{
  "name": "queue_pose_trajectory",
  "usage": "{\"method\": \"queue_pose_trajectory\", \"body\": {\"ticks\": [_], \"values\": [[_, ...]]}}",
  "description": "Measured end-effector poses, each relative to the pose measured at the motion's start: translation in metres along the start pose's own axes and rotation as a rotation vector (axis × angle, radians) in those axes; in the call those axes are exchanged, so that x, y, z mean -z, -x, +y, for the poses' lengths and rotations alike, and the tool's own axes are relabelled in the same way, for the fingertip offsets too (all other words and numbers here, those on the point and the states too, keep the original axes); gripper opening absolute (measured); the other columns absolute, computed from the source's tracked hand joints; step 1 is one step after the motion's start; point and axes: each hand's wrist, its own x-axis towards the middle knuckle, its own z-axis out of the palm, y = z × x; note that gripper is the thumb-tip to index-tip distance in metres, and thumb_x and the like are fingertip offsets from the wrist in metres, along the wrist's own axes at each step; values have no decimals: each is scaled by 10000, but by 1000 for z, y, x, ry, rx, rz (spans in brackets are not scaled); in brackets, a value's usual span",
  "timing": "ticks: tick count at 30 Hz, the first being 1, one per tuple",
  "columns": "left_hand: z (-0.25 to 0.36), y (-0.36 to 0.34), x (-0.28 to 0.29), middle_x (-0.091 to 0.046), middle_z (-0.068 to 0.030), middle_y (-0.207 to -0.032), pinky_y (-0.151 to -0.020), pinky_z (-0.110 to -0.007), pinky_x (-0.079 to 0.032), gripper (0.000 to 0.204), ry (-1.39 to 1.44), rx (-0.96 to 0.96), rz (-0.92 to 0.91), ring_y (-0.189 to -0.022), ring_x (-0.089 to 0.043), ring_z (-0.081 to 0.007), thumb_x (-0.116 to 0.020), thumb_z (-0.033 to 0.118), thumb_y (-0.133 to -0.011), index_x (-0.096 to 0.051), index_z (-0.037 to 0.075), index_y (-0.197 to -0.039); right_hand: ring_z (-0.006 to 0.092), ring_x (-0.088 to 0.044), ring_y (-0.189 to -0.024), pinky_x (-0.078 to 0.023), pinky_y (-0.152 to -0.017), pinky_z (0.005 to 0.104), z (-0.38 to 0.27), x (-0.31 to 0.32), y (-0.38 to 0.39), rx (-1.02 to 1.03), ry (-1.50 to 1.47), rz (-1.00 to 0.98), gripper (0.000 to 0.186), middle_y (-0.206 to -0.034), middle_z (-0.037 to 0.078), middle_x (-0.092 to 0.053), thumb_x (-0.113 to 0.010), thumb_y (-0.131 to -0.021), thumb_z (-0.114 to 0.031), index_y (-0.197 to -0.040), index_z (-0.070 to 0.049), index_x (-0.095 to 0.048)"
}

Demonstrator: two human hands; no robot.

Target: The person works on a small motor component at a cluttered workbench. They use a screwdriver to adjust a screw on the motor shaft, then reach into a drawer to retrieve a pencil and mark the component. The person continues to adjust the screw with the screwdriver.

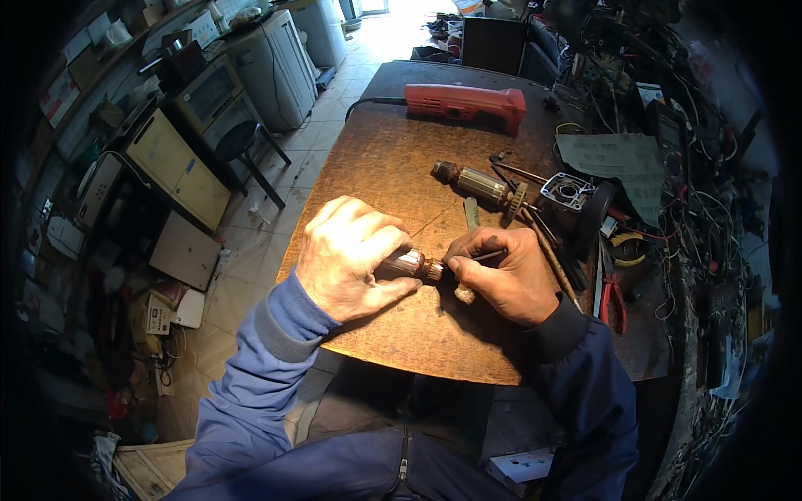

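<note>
My left hand (pixel 355 259) is wrapped round a motor armature (pixel 407 262) and holds it low over the wooden bench (pixel 393 342). The armature's copper commutator end points right, toward my right hand (pixel 505 271). There the fingers pinch a thin dark rod-like tool (pixel 494 255) beside the commutator; its tip is hidden by my fingers. Below those fingertips shows a small pale, frayed lump (pixel 464 294); I cannot tell whether it is held. Beyond both hands lies a second armature (pixel 480 185) with a fan at its right end. A flat greenish strip (pixel 471 213) lies close by.
A red power tool body (pixel 464 102) with a black cord lies at the bench's far end. On the right are a metal housing plate (pixel 570 190), a greenish paper sheet (pixel 618 167), red-handled pliers (pixel 615 302) and tangled wires. A black stool (pixel 242 140) stands left of the bench.
</note>
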Motion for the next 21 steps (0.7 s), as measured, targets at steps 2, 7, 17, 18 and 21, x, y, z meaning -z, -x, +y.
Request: {"method": "queue_pose_trajectory", "body": {"ticks": [2,7,17,18,21], "values": [[3,-3,2,-722,-71,-889,-858,-450,-525,343,28,-4,23,-866,-672,-292,-905,270,-658,-707,101,-881,87,-654,-643,-512,-569,242,0,0,0,9,20,-2,83,-771,66,-740,-723,-947,-8,-933,61,-766],[1,-3,1,-737,-72,-859,-810,-424,-528,284,-7,-10,-6,-820,-683,-277,-875,207,-667,-726,88,-877,89,-666,-684,-523,-596,245,-2,0,0,3,80,1,106,-805,85,-755,-742,-953,-33,-962,67,-777],[1,-3,3,-747,-68,-877,-792,-413,-527,296,-4,-18,-10,-810,-685,-270,-886,187,-657,-731,86,-888,86,-650,-635,-506,-563,244,4,-2,-1,42,92,3,124,-791,78,-741,-758,-962,-63,-960,61,-770],[1,-4,3,-746,-68,-878,-792,-413,-527,297,-5,-20,-8,-811,-685,-270,-886,186,-656,-730,87,-888,85,-647,-630,-503,-559,244,4,-2,-1,46,100,3,122,-786,74,-737,-758,-962,-61,-956,60,-768],[1,-3,2,-744,-66,-879,-791,-413,-527,299,-6,-23,-5,-812,-684,-271,-888,184,-654,-727,89,-887,79,-643,-620,-494,-548,245,3,-4,0,6,70,7,110,-763,61,-722,-748,-958,-45,-924,60,-750]]}}
